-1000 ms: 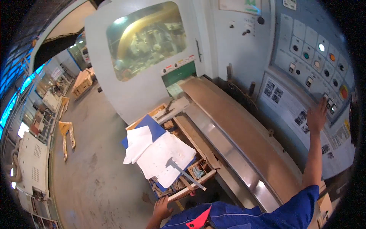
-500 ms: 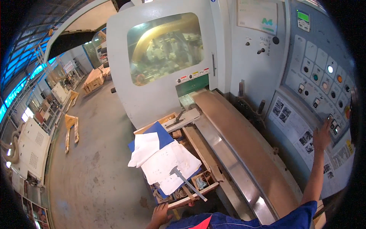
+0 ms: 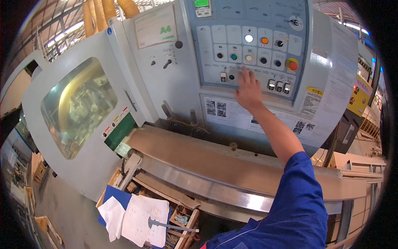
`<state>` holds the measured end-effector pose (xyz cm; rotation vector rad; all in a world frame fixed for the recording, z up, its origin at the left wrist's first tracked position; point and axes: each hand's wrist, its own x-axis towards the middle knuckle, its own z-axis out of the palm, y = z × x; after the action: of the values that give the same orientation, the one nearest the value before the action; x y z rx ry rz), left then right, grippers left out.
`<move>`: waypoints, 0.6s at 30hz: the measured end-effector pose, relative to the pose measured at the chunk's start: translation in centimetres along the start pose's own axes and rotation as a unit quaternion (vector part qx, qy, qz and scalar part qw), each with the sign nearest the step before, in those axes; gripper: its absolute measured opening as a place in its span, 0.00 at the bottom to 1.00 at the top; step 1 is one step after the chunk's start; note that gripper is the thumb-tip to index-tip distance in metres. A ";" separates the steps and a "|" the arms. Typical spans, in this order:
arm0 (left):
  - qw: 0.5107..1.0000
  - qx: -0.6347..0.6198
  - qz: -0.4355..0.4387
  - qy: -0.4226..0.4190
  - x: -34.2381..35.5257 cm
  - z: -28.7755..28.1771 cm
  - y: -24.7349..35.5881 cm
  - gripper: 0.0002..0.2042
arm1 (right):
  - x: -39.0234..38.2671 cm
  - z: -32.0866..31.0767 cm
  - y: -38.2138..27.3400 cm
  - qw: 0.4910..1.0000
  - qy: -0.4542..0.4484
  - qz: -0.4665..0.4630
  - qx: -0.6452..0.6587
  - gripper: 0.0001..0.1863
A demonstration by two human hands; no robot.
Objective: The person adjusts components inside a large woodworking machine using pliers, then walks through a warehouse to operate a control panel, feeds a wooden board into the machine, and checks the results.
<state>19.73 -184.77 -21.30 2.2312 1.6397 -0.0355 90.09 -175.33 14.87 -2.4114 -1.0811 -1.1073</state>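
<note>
My right hand (image 3: 248,90) is raised to the control panel (image 3: 211,79) of a grey machine, its fingers stretched out. The fingertips lie just below a pale round push button (image 3: 248,58); whether they touch the panel I cannot tell. Switches with lit parts (image 3: 279,86) sit to the right of the hand, under a red emergency stop button (image 3: 292,64). My left hand is out of view. Down at the left, a caliper (image 3: 172,226) rests across white papers (image 3: 139,216) on a wooden tray (image 3: 187,232) of small parts.
A long brown board (image 3: 199,159) lies along the machine's metal bed (image 3: 224,191), its far end at the green opening (image 3: 120,133). Left of that is a windowed hood (image 3: 85,108). Two upright handles (image 3: 193,117) stand behind the board. Wooden pieces (image 3: 365,166) are at the right.
The view has swung right, toward the panel. My right hand has moved from the lower switches leftward to beneath the pale button. My left hand, earlier at the tray's edge, has left the view.
</note>
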 end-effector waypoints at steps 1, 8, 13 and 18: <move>1.000 0.001 0.001 0.000 0.0 0.0 0.0 0.44 | 0.8 0.1 -0.3 1.000 0.002 -0.008 -0.012 0.35; 1.000 0.009 -0.010 0.005 0.2 -0.5 -1.0 0.44 | 3.6 0.5 -3.1 0.999 -0.035 -0.011 -0.034 0.32; 1.000 0.006 -0.014 0.008 -0.1 0.0 -0.6 0.44 | 4.9 0.6 -2.5 0.995 -0.086 0.002 -0.059 0.31; 0.999 -0.002 -0.034 0.017 -2.0 0.2 -1.8 0.44 | 6.3 1.0 -4.2 0.989 -0.139 -0.005 -0.051 0.30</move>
<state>17.43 -186.22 -21.55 2.1830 1.7326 -0.0115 90.30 -168.66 18.65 -2.7055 -1.1447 -0.8660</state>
